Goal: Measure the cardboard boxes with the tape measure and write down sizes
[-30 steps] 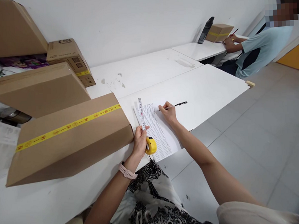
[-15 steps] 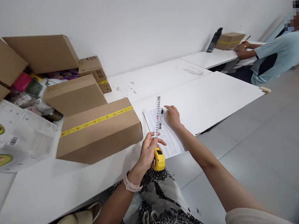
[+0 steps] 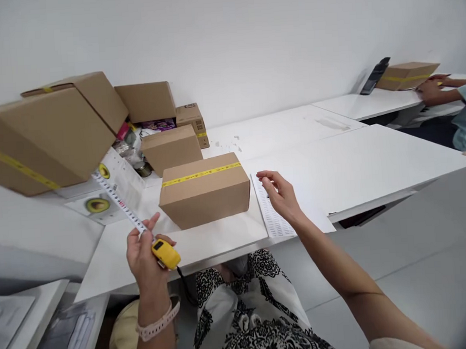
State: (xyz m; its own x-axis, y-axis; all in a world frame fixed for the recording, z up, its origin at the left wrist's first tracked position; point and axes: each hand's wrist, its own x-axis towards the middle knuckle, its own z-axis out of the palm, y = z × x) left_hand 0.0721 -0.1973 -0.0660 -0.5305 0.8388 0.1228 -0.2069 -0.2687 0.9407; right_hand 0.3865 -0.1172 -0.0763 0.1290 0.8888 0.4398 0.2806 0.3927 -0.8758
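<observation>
My left hand [image 3: 145, 253] grips a yellow tape measure [image 3: 167, 253], with a length of its white blade [image 3: 120, 202] pulled out and pointing up and left. My right hand [image 3: 279, 192] hovers over printed sheets of paper [image 3: 277, 222], its fingers apart and holding nothing. A dark bit of the pen [image 3: 269, 197] shows on the paper below that hand; the rest is hidden. Between my hands stands a closed cardboard box [image 3: 206, 192] with yellow tape along its top.
More cardboard boxes [image 3: 49, 133] are stacked at the left, beside a carton with avocado pictures [image 3: 117, 187]. A black bottle [image 3: 375, 76] leans at the back right. Another person's hands [image 3: 428, 86] are by a taped box [image 3: 406, 75]. The white table [image 3: 358, 161] ends at a front edge.
My left hand has carried the tape measure left, away from the paper, and its blade now tilts left. My right hand stays by the paper. The view has turned left.
</observation>
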